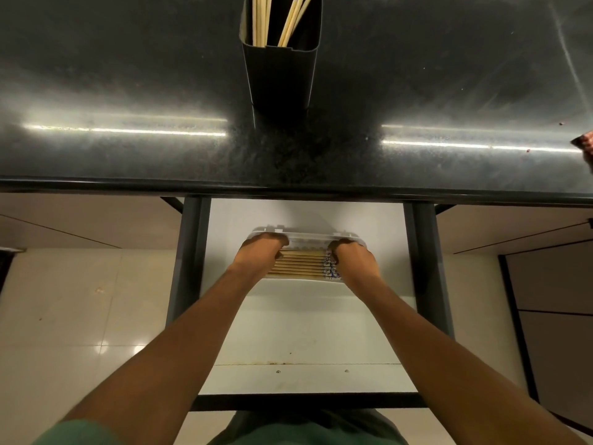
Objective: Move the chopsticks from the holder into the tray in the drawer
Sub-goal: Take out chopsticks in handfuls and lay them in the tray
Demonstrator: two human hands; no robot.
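A dark rectangular holder [279,75] stands on the black countertop at the top centre, with several pale chopsticks [290,24] sticking up out of it. Below the counter a white drawer [305,332] is pulled out. In it lies a clear plastic tray [306,241] holding several wooden chopsticks [300,264] laid side by side, some with blue-patterned ends at the right. My left hand [261,252] grips the tray's left end, fingers curled over it. My right hand [351,256] grips the right end the same way.
The black countertop [128,91] spans the upper half, its front edge overhanging the drawer's back. Dark metal rails [187,261] flank the drawer. A small reddish object [586,148] pokes in at the right edge. Pale floor tiles lie to the left.
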